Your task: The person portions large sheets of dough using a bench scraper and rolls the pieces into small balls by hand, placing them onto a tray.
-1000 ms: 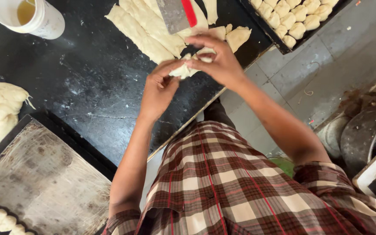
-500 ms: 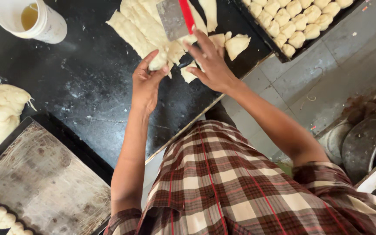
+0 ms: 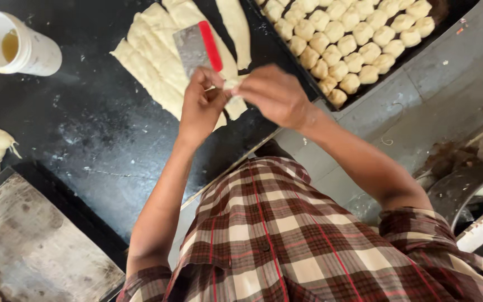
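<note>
So, both hands pinching one small dough piece [image 3: 231,84] just above centre frame, over the black worktop [image 3: 85,140].

Left hand [image 3: 202,103] and right hand [image 3: 275,95] meet fingertip to fingertip, each closed narrowly on that bit of dough. Right behind them sits a metal scraper [image 3: 194,47] with a red handle, lying on long dough strips [image 3: 157,61]. Upper right there's a dark tray [image 3: 448,25] packed with little dough balls [image 3: 353,39]. Upper left, a white cup [image 3: 15,45] with yellowish liquid.

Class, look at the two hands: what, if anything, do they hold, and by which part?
Both the left hand and right hand pinch a small piece of dough between their fingers, by its ends.
</note>
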